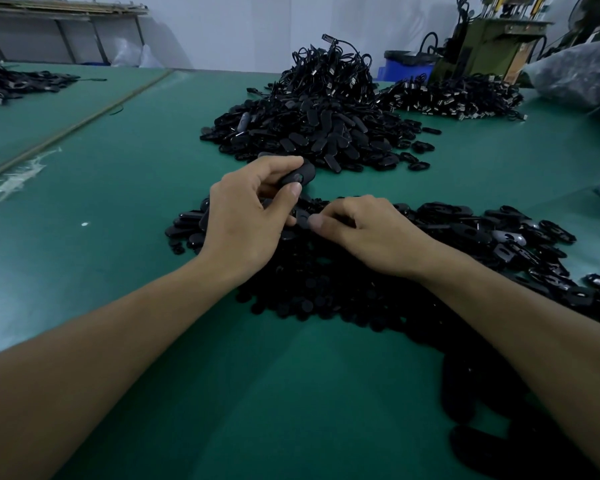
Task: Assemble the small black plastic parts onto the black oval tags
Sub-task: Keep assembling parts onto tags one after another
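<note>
Left hand (243, 216) pinches oval tag (300, 174); right hand (364, 233) curled on parts pile (326, 282).

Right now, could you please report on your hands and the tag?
Left hand grips oval tag. Right hand curled at near pile, hold unclear. Nothing in the way.
</note>
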A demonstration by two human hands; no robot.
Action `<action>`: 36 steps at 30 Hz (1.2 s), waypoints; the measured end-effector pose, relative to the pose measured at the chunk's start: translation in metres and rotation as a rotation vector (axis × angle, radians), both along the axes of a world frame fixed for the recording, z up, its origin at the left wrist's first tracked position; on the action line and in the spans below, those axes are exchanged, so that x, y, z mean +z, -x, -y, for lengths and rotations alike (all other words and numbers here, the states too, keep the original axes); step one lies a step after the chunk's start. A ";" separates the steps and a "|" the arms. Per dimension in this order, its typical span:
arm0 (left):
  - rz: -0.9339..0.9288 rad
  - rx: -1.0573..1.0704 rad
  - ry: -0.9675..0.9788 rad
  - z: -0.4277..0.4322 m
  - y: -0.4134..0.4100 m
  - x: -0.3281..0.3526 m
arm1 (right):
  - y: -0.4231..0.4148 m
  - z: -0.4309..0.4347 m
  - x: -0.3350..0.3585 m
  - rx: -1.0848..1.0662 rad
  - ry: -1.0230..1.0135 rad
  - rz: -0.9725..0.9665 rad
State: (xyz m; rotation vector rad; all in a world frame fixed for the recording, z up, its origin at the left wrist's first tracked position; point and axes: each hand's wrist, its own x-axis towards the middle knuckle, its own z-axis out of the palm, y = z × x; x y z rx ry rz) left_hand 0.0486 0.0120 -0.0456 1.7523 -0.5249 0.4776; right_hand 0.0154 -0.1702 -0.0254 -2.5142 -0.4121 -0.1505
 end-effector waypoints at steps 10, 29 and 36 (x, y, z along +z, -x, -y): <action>-0.017 -0.012 0.016 0.001 0.002 0.002 | -0.003 0.006 0.000 0.065 -0.072 -0.068; -0.050 -0.056 0.063 0.003 0.007 0.005 | -0.002 0.007 0.001 -0.023 0.018 0.033; -0.061 -0.028 0.055 0.001 0.007 0.005 | 0.002 0.002 0.007 -0.059 -0.177 0.202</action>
